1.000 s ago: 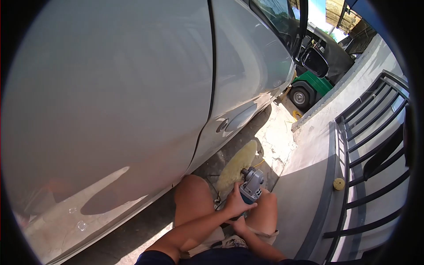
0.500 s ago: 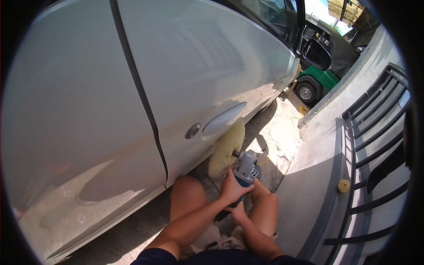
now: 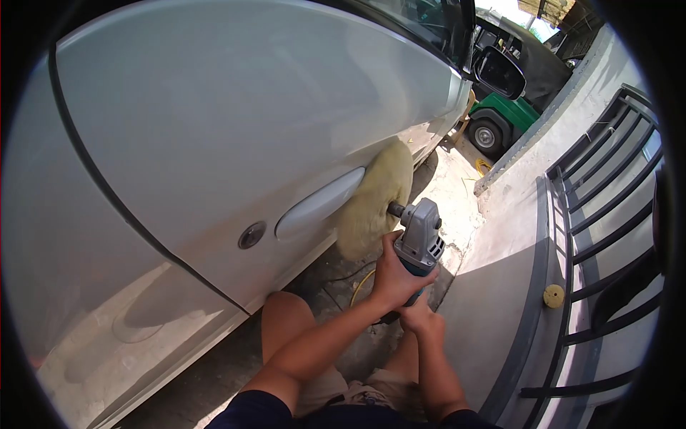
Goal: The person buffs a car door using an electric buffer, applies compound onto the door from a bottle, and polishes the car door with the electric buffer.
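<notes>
An angle polisher (image 3: pixel 420 239) with a grey metal head and teal body is held in both hands. My left hand (image 3: pixel 400 277) is closed round the body just behind the head. Lower down, my right hand (image 3: pixel 423 319) grips the rear of the same tool, its fingers partly hidden. The large yellowish wool pad (image 3: pixel 379 200) on the spindle stands on edge at the silver car door (image 3: pixel 250 129), just beyond the door handle (image 3: pixel 321 202). Whether the pad presses on the paint cannot be made out. A round keyhole (image 3: pixel 251 234) sits beside the handle.
A yellow cord (image 3: pixel 363 282) runs on the shaded concrete below the tool. To the right stand a pale wall (image 3: pixel 493 314) and dark metal window bars (image 3: pixel 607 222) with a round yellow pad (image 3: pixel 553 296). The side mirror (image 3: pixel 500 73) and a green vehicle (image 3: pixel 511 111) are ahead.
The polisher and both hands have moved up and forward along the door, the pad now lying past the handle. The view has shifted, so the door seam and handle appear further left.
</notes>
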A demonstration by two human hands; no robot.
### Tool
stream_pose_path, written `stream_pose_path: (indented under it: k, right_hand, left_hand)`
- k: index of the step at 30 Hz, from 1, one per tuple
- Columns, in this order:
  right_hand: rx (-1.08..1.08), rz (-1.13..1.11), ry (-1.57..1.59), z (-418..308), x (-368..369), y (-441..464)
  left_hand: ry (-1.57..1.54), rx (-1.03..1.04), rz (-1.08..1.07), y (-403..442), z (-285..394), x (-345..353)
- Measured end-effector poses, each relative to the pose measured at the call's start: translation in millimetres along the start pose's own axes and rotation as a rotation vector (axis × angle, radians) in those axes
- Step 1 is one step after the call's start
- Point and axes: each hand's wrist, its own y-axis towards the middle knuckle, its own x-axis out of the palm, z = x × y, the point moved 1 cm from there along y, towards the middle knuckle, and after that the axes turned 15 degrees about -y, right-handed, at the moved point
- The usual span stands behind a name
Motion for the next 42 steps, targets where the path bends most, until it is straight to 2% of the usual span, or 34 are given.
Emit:
stream_pose_path:
  k: [2,4,6,8,11,16,19,22,27,33,37,40,42]
  right_hand:
    - [0.063,-0.025,-0.136,-17,0,-17]
    - [0.062,-0.063,-0.119,7,10,-18]
    - [0.008,-0.12,0.084,93,39,-9]
    - [-0.02,-0.14,0.116,110,55,-19]
    - [0.016,-0.174,0.17,111,72,-28]
    - [0.016,-0.167,0.211,105,67,-23]
    - [0.023,-0.083,0.17,95,42,1]
    - [-0.082,0.061,0.174,79,18,34]
    - [-0.057,-0.051,0.151,33,-9,53]
    - [-0.1,-0.026,0.184,47,17,38]
    - [-0.205,0.001,0.148,69,41,17]
    - [-0.098,-0.098,0.15,91,53,4]
    - [-0.061,-0.062,0.132,101,53,1]
  left_hand:
    - [0.009,-0.028,0.017,-8,-16,-1]
    - [0.06,-0.055,0.04,-16,-35,-6]
    - [0.088,-0.127,0.076,-29,-52,-13]
    - [0.138,-0.173,0.117,-42,-69,-21]
    - [0.182,-0.213,0.124,-55,-83,-35]
    - [0.21,-0.235,0.115,-43,-68,-27]
    - [0.143,-0.139,0.048,-12,-52,-9]
    - [0.091,-0.041,-0.011,24,-28,12]
    - [0.07,0.013,-0.019,49,-2,22]
    - [0.085,-0.003,0.013,21,-40,2]
    - [0.151,-0.037,0.064,-14,-61,-15]
    - [0.147,-0.123,0.07,-31,-70,-26]
    - [0.083,-0.122,0.056,-32,-80,-26]
